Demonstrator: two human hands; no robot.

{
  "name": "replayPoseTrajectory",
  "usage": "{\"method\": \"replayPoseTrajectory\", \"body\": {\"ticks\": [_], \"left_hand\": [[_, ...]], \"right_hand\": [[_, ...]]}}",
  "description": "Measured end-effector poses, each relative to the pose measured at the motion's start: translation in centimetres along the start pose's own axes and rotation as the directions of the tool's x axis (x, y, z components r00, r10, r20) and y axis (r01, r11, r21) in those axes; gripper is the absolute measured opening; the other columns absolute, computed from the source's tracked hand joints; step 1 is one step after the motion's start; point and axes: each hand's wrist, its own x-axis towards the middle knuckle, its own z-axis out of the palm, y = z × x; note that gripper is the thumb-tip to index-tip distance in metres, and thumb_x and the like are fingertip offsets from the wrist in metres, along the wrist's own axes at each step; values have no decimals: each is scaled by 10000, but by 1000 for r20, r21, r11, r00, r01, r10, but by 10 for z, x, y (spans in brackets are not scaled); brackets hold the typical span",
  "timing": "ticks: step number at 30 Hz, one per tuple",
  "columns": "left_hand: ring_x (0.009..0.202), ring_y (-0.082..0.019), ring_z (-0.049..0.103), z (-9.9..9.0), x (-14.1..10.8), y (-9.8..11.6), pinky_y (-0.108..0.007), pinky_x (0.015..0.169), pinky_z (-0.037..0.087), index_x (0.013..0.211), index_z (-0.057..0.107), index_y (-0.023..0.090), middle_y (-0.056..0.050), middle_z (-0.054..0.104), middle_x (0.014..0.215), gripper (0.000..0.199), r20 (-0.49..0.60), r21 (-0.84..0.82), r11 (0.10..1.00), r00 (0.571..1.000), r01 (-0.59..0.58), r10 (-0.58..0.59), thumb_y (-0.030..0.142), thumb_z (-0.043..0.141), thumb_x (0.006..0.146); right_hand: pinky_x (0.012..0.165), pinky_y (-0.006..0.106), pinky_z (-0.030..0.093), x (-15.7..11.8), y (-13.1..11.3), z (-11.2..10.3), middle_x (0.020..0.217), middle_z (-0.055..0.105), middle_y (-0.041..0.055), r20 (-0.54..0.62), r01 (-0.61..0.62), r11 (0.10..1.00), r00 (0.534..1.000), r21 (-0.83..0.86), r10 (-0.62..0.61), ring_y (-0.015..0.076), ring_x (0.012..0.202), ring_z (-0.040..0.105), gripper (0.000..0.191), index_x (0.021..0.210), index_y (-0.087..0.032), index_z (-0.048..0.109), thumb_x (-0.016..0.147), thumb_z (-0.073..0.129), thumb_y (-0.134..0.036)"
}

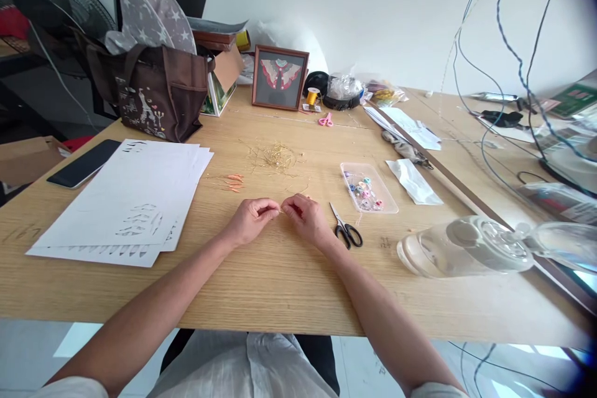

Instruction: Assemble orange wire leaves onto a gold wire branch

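Observation:
Near the middle of the wooden table point(280, 280), my left hand point(252, 219) and my right hand point(305, 217) meet almost fingertip to fingertip. Both are closed in a pinch; what lies between the fingers is too small to make out. Beyond them is a loose tangle of thin gold wire point(278, 157). Several slim orange pieces point(234, 183) lie to the left of it. Black-handled scissors point(346, 228) rest just right of my right hand, blades pointing away. A shallow clear plastic box point(387, 202) behind the scissors holds small spools of coloured thread point(366, 193).
White sheets with drawn shapes point(116, 199) and a phone point(84, 163) lie left. A clear bottle point(461, 245) lies right, by a tissue packet point(413, 181). At the back stand a brown bag point(153, 93), a picture frame point(280, 78) and pink scissors point(325, 120).

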Motion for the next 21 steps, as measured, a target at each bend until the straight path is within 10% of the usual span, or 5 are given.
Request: {"method": "replayPoseTrajectory", "body": {"ticks": [6,16,21], "left_hand": [[466,-63,416,-3,3,-3,-189,469,358,702,548,143,32,511,570,199,-40,-219,966,988,134,-146,325,530,778],[658,-143,576,2,0,-12,-241,618,419,783,641,162,-43,667,737,143,-39,239,971,999,-10,20,200,503,790],[693,-133,586,2,0,-7,-231,655,424,782,653,178,-26,669,770,135,45,134,988,997,-74,68,184,518,788]], "right_hand": [[635,247,387,-3,-5,5,728,576,33,55,43,998,997,55,-46,125,657,517,163,785,-161,588,865,447,-179],[679,266,383,-4,-5,4,773,572,54,44,101,987,994,-123,-97,145,698,516,173,829,-165,588,880,424,-183],[717,275,363,-1,0,2,750,584,38,-17,53,995,998,-84,-54,135,678,520,153,779,-172,573,871,451,-171]]}}
